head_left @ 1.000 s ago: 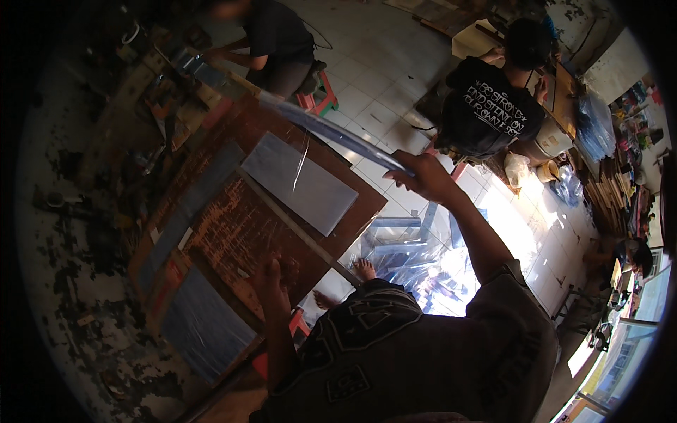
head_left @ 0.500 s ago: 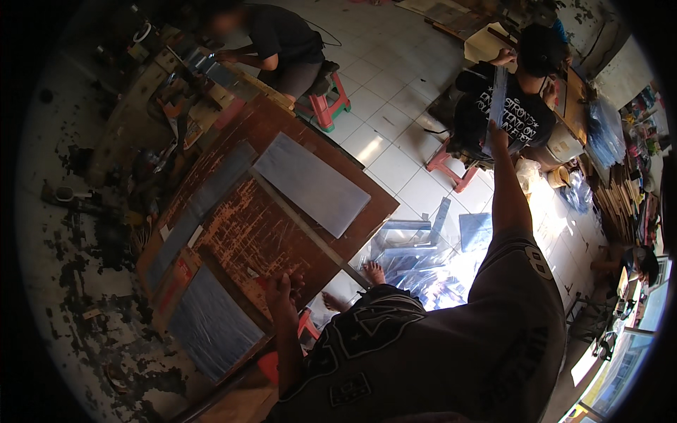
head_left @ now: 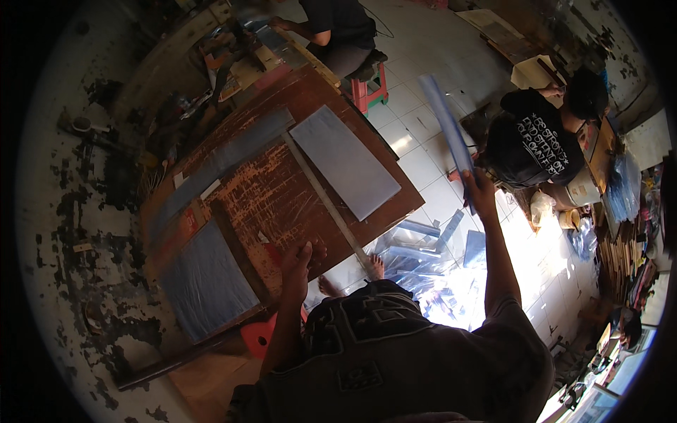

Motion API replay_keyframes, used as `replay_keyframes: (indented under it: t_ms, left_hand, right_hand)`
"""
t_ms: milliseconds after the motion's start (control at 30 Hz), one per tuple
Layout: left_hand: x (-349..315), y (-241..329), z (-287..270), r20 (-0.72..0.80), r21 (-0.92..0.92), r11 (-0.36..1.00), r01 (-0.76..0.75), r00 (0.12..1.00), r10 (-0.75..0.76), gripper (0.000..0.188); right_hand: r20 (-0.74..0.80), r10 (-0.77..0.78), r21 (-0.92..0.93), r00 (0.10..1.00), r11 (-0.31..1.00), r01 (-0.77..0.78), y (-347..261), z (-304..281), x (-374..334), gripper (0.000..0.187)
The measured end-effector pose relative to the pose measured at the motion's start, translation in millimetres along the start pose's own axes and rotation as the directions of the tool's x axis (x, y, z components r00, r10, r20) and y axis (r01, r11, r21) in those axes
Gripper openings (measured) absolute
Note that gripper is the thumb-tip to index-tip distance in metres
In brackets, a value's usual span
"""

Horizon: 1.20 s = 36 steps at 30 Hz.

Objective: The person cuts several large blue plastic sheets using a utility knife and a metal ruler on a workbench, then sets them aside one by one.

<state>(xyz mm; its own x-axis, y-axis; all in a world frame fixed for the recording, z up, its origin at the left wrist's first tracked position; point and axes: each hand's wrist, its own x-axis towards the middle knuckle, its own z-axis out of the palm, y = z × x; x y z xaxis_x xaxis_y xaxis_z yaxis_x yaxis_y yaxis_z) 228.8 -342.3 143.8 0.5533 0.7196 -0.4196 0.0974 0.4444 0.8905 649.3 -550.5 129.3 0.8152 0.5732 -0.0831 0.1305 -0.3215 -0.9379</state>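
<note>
My right hand [head_left: 481, 190] is closed around the lower end of a long bluish plastic strip [head_left: 446, 120], held out above the floor to the right of the table. The strip slants up and away to the left. Over the near edge of the worn brown table [head_left: 254, 197] hovers my left hand [head_left: 296, 261], its fingers loosely apart and nothing visible in them. On the tabletop lie a pale plastic sheet [head_left: 345, 166], a long narrow bar [head_left: 317, 183] beside it, a larger bluish sheet stack [head_left: 208, 282] near left, and a long plastic piece [head_left: 226, 166] along the far left side.
Cut plastic pieces [head_left: 430, 275] lie heaped on the sunlit tiles near my feet. One person [head_left: 338, 35] sits on a red and green stool [head_left: 367, 92] beyond the table; another [head_left: 539, 137] sits at the right. A red stool [head_left: 257, 338] stands by the table's near edge.
My right hand has drawn back toward me and left with the plastic strip, away from the seated person at the right. The view has shifted. My left hand stays by the table's near edge.
</note>
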Motion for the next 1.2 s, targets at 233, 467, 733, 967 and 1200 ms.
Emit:
replay_keyframes:
  t_ms: [233,467,733,967,1200]
  left_hand:
    - [0.6,7.5,-21.2,0.23,-0.261,0.958,-0.122,0.956,0.184,0.06]
    - [-14.3,2.2,-94.1,0.089,-0.551,0.828,-0.105,0.979,0.184,0.055]
    - [-20.1,-22.8,-215.3,-0.177,-0.87,0.42,-0.259,0.958,0.224,0.028]
    - [-23.5,-21.7,-281.9,-0.22,-0.878,0.368,-0.306,0.941,0.258,0.028]
    - [-25.4,-12.8,-314.0,-0.227,-0.782,0.547,-0.298,0.954,0.195,0.019]
  right_hand:
    - [0.558,0.049,-0.017,0.829,0.999,-0.047,-61.1,130.7,-113.6,0.049]
    - [0.741,-0.067,-0.178,0.668,0.94,0.291,-83.7,242.4,-218.3,0.064]
    - [0.842,0.031,-0.405,0.538,0.695,0.594,-130.2,313.5,-250.9,0.058]
    - [0.792,-0.088,-0.421,0.604,0.638,0.645,-138.4,334.6,-277.5,0.052]
    - [0.716,0.044,-0.545,0.697,0.659,0.518,-153.8,340.8,-320.1,0.056]
